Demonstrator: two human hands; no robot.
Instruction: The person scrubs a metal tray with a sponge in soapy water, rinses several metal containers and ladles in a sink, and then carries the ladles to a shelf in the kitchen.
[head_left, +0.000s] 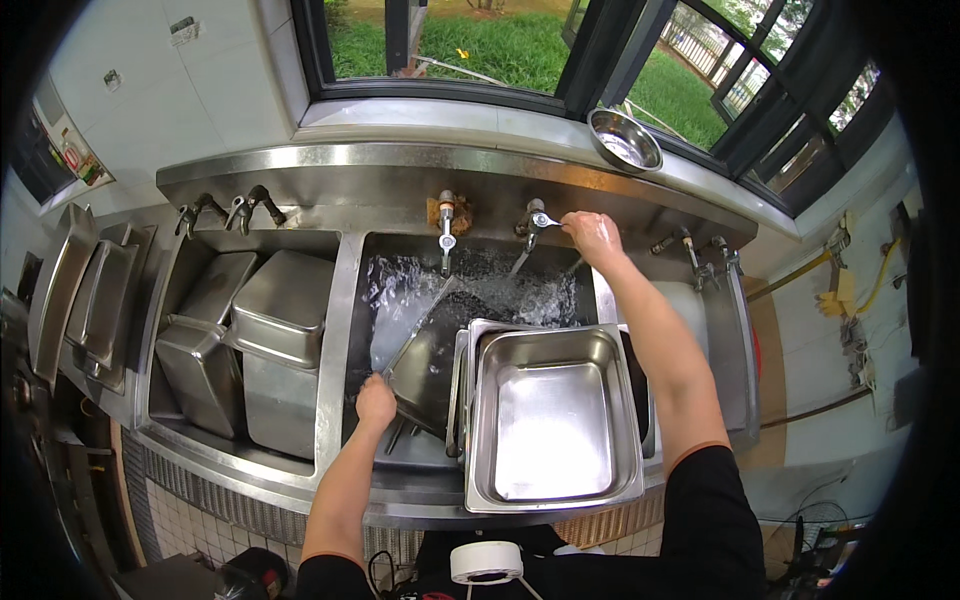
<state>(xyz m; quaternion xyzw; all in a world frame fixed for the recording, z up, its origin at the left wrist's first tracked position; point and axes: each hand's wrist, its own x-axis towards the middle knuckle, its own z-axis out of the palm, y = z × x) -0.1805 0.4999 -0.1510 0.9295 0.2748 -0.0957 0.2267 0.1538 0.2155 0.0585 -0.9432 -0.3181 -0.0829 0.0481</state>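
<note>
My left hand (376, 405) grips the rim of a steel pan (421, 375) that stands tilted, partly under water, in the middle sink (331, 360). At the back, my right hand (595, 234) has its fingers on the lever of a tap (538, 219). Water runs from that tap's spout, and the water in the sink is rippled and splashing. A deep rectangular steel pan (555, 431) rests across the sink's front edge between my forearms, on top of other pans whose rims show at its left. A second tap (447, 241) points down over the sink.
Several steel pans (277, 289) lie upside down in the left sink (328, 315). More pans (101, 300) lean at the far left. A steel bowl (625, 141) sits on the windowsill (450, 116). Further taps (701, 262) stand over the right basin (739, 360).
</note>
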